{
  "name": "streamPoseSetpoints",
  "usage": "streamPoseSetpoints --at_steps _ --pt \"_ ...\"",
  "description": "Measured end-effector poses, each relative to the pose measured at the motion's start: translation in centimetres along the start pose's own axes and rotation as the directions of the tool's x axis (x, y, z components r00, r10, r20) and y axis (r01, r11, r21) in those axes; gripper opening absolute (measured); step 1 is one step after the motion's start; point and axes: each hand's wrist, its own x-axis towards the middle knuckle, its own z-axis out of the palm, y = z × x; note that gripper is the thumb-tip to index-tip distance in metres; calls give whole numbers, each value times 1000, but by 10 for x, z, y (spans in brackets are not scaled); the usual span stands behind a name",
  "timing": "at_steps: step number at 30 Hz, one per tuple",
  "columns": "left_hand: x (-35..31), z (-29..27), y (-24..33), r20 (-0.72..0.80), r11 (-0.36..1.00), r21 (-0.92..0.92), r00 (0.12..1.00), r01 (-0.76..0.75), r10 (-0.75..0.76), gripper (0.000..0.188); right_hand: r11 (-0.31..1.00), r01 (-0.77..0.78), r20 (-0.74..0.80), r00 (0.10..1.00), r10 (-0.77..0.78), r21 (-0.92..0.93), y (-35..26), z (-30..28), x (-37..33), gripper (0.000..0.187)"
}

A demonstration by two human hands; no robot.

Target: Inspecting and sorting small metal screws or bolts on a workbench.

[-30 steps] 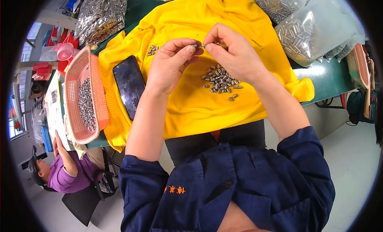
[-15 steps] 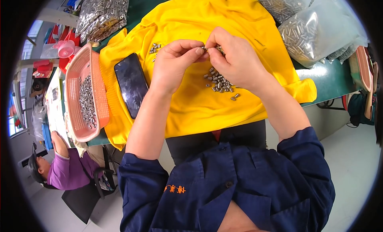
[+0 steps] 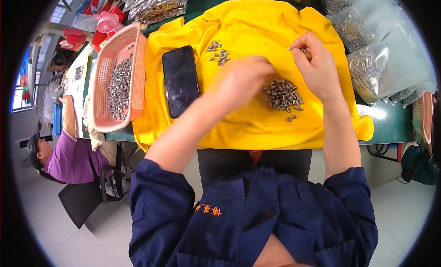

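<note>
My right hand (image 3: 317, 67) is closed above the right part of a yellow cloth (image 3: 239, 133). A thin metal tip pokes out left of its fingertips, and something brass-coloured shows inside the curled fingers; I cannot make out the whole piece. My left hand (image 3: 245, 81) is smeared by motion over the middle of the cloth, its fingers too blurred to read. Just right of it lies a pile of small metal cylinders (image 3: 284, 94). Farther left and back, a smaller group of similar metal pieces (image 3: 219, 54) lies on the cloth, near a black phone (image 3: 180, 81).
A pink plastic basket (image 3: 99, 67) with many metal pieces stands left of the cloth. Clear bags of metal parts (image 3: 374, 67) fill the back right, and more bagged parts (image 3: 158, 5) lie back left. A person in purple (image 3: 76, 159) sits at far left.
My hands were together over the cloth and have parted. The left has swung toward the pile; the right has moved right, keeping its pinch. The whole view has shifted.
</note>
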Motion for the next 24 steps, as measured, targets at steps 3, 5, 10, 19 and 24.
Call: streamPoseSetpoints --at_steps 3,5,10,19,24 --pt "-8 -44 -35 -98 959 155 970 238 -225 11 999 -36 -5 999 36 -2 -5 1 1 8" --pt "-13 -61 -49 42 866 392 935 310 -353 13 1000 -28 -5 1000 28 12 -7 3 1 8" --pt "-7 -53 -66 154 875 401 922 271 -356 13 1000 5 35 999 -5 14 -4 8 -1 9" --pt "6 -53 -45 107 874 268 890 404 -444 10 993 18 45 999 -23 113 -3 8 -2 9" --pt "3 -12 -26 325 -35 -941 864 338 -385 13 941 -103 205 978 37 321 -8 6 -3 8"
